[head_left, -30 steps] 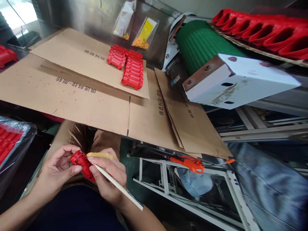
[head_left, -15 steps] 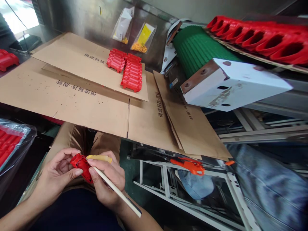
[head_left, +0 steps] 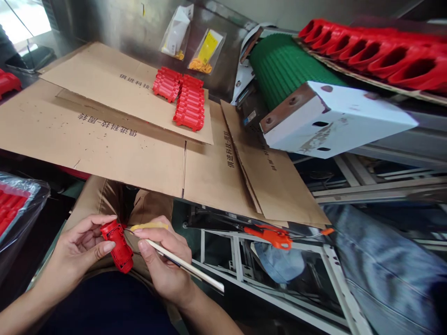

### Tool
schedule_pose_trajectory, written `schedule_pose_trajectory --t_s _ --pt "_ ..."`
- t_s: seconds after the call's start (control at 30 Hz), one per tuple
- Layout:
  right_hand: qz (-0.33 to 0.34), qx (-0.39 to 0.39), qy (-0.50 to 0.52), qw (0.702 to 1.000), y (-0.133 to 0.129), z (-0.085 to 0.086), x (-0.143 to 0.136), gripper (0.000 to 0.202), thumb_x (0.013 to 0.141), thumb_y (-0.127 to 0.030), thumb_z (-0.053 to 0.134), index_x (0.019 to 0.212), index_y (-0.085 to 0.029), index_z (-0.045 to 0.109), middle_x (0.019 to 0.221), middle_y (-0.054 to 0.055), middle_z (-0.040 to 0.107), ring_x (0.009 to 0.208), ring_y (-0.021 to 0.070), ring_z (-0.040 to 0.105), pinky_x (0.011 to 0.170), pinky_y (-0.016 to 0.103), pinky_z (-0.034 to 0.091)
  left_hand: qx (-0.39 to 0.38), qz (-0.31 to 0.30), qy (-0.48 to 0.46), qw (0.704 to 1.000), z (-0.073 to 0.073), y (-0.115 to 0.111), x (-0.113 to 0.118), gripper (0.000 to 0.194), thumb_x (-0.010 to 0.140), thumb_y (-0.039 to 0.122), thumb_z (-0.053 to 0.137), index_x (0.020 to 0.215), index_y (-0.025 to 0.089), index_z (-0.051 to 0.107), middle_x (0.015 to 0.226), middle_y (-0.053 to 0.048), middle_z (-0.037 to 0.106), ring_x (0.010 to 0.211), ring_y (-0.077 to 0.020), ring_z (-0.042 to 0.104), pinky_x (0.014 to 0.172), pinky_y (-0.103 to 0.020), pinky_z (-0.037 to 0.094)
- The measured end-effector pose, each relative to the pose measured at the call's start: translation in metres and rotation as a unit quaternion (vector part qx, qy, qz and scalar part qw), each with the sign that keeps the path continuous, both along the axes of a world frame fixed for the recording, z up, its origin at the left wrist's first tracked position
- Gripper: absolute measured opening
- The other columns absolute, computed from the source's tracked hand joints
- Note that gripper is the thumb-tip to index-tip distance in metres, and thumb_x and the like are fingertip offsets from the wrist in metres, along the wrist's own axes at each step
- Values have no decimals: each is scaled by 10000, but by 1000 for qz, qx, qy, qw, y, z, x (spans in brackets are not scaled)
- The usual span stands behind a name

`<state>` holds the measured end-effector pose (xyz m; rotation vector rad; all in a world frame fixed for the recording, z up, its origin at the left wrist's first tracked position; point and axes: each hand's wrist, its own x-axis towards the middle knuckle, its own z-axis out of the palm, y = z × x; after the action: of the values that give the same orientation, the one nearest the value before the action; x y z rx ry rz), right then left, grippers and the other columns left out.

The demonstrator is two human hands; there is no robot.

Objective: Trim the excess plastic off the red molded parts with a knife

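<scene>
My left hand (head_left: 85, 246) is closed around the upper end of a red plastic cylindrical part (head_left: 118, 246), which is tilted over my lap. In my right hand (head_left: 167, 260) is a slim tool with a pale stick-like handle (head_left: 188, 267), gripped like a pen. Its thin dark tip points at the part's upper right side; I cannot tell whether they touch. A yellow cover (head_left: 150, 225) shows on a finger of my right hand. Several similar red parts (head_left: 190, 103) stand in two rows on the cardboard in front of me.
Flattened cardboard sheets (head_left: 139, 163) cover the table. Two plastic bags (head_left: 207, 49) with orange-yellow items lie behind. A green belt conveyor (head_left: 289, 70) and a cardboard edge with red parts (head_left: 394, 56) are right. An orange-handled tool (head_left: 270, 236) is below. A person's denim leg (head_left: 384, 265) is near. A lined box (head_left: 17, 200) holds red parts.
My right hand has drawn back slightly to the right with the tool, uncovering more of the red part. The red part has turned a little in my left hand.
</scene>
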<state>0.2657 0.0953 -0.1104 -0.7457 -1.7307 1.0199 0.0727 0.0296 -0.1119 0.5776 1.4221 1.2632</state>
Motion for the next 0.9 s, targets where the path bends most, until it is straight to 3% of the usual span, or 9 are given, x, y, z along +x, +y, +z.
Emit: schedule_pose_trajectory --t_s 0.17,0.47,0.73,0.9 --pt "-8 -19 -7 1000 0 -3 -4 141 1012 -196 672 1095 -240 779 1014 64 843 863 211 744 775 378 634 -9 -15 -17 1000 -6 -3 2 399 743 362 960 1114 263 852 1058 -68 834 997 -265 790 895 -323 660" --pt "-10 -25 -27 999 -1 -2 -4 174 990 -156 669 1093 -238 783 991 59 831 878 208 730 769 351 616 -11 -10 -17 1000 -6 -4 1 394 730 369 971 1097 277 863 1094 -62 842 1006 -260 800 906 -310 663" --pt "3 -85 -51 995 -2 -3 0 139 975 -173 675 996 -229 799 878 42 806 838 198 736 729 320 595 15 35 23 999 2 0 -1 367 739 418 966 1069 296 862 1010 -32 825 955 -229 789 870 -255 643" --pt "11 -30 4 999 1 -2 2 222 971 -102 674 1118 -225 786 1033 67 823 936 206 744 840 355 616 14 12 20 1000 4 2 -3 382 739 417 966 1083 290 855 1032 -32 831 976 -229 796 884 -251 647"
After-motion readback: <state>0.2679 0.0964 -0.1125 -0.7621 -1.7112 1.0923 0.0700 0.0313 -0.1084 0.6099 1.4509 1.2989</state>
